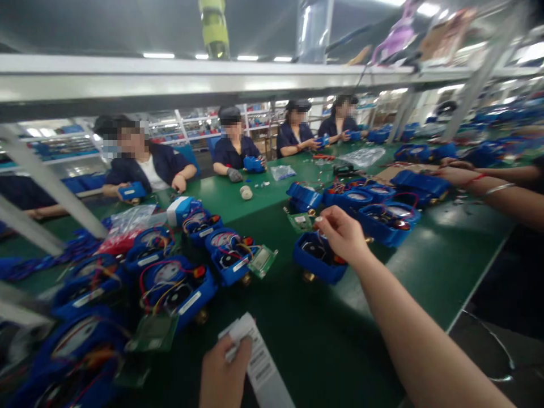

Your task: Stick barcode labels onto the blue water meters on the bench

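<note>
Green bench top (323, 328) runs long and diagonal through a factory hall, under a metal shelf rail (170, 79) with strip lights behind.

Head view, hands. Right hand (342, 232) reaches out over the bench, fingers curled and pinched on something small at the fingertips; what it is cannot be made out. Directly beneath and just left of this hand sits a blue meter housing (317, 258), open at the top, touching the bench; black and red parts show inside it, with a brass fitting at its lower edge. Left hand (223, 371) is low in the frame, thumb and fingers closed on the near end of a white paper strip (259, 357) with printing on it; the strip lies out to the right of the hand, over the bench.

Containers. Row of open blue housings (178, 283) lies to the left, at least five counted, further ones blurred; each holds a round dial and loose red, yellow and blue wires. Two of them have a green circuit board (261, 260) hanging at the side. Second cluster of blue housings (382, 218) sits beyond the right hand, about four, count uncertain. Clear plastic bag (130, 221) with red content lies at the far left.

People. Four seated co-workers (233, 150) in dark jackets across the bench, each holding a blue piece. Another person's forearm (497, 190) enters from the right, with a bangle.
</note>
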Action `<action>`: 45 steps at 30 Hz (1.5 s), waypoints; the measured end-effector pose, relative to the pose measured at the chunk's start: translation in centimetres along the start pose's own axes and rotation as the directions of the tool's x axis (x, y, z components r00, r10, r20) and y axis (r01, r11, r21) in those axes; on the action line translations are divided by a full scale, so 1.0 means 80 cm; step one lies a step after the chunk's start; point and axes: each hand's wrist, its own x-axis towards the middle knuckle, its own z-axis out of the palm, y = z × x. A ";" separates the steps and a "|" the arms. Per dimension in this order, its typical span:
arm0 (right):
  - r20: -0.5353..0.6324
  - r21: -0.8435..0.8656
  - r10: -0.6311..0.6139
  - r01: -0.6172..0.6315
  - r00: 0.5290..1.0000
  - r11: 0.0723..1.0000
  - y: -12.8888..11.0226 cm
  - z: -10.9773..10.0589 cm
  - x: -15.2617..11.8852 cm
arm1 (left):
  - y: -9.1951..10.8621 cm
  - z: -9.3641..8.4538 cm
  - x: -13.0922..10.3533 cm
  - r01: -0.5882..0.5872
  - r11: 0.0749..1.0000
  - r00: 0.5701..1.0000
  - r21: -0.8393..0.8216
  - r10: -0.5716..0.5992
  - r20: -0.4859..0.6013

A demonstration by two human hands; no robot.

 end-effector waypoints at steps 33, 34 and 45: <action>0.616 0.318 0.072 -0.331 0.785 0.888 -0.104 0.035 -0.187 | 0.002 -0.010 -0.009 -0.093 0.909 0.969 -0.407 0.176 0.173; 0.629 0.333 0.086 -0.367 0.773 0.868 -0.104 0.039 -0.194 | 0.002 -0.010 -0.010 -0.098 0.906 0.968 -0.413 0.184 0.173; 0.758 0.394 0.106 -0.582 0.643 0.712 -0.110 0.047 -0.215 | -0.001 -0.006 -0.007 -0.115 0.882 0.968 -0.458 0.202 0.146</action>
